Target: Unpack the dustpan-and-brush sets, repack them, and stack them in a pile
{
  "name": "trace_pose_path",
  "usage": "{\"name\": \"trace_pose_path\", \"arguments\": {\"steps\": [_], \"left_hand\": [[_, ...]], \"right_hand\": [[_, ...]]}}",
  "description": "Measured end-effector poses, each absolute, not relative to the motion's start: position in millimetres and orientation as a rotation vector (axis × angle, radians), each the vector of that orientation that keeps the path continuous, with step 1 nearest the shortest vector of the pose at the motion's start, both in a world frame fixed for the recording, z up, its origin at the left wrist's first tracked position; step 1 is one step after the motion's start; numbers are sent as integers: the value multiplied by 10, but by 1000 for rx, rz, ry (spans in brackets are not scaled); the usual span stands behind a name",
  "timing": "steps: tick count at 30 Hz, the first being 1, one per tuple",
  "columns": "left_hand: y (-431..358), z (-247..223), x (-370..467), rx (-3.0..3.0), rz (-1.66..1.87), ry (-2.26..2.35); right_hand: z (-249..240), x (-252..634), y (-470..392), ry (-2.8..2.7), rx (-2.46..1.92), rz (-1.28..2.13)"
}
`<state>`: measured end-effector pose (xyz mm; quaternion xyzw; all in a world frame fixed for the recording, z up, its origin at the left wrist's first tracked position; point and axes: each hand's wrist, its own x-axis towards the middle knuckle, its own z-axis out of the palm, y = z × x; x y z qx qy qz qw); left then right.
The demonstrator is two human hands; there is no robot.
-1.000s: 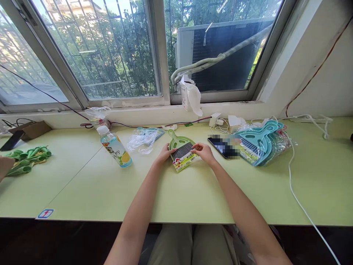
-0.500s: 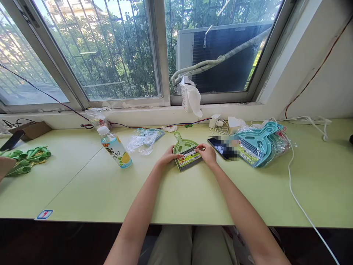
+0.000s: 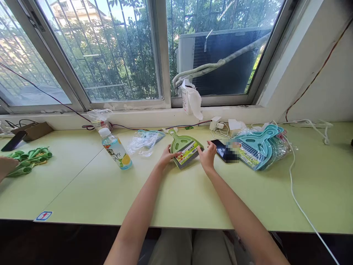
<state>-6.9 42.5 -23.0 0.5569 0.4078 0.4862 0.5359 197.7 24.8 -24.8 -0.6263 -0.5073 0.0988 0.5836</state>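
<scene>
A small green dustpan (image 3: pixel 180 139) with a grey-bristled brush and a yellow printed label (image 3: pixel 188 152) lies tilted over the table in front of me. My left hand (image 3: pixel 166 156) grips its left edge, the thumb on top by the label and the other fingers partly hidden underneath. At the right edge is my right hand (image 3: pixel 207 156); its thumb touches the label's end while the fingers are spread away from it. A dark phone (image 3: pixel 222 150), partly blurred out, lies just beyond the right hand.
To the right are stacked blue dustpans (image 3: pixel 266 141) in clear plastic and a white cable (image 3: pixel 293 191). A drink bottle (image 3: pixel 116 150) and a wrapped blue item (image 3: pixel 146 141) stand left of centre. Another person's hand (image 3: pixel 7 165) is at green pieces (image 3: pixel 34 158) far left.
The right hand's fingers have come off the brush and label and spread apart to the right. The dustpan has turned and tilted slightly, showing more of its label; the left hand keeps its grip.
</scene>
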Motion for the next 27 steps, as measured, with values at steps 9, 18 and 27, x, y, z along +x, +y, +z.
{"name": "trace_pose_path", "arguments": {"steps": [9,18,27], "left_hand": [[421,-193,26,1268,1256,1000],[424,-233,41,1302,1311,979],[440,-209,15,1277,1337,1009]], "right_hand": [[-304,1653,222,-769,-1042,1303],[-244,1703,197,-701,-1026,1361],[-220,1675,149,-707,-913,1436]]}}
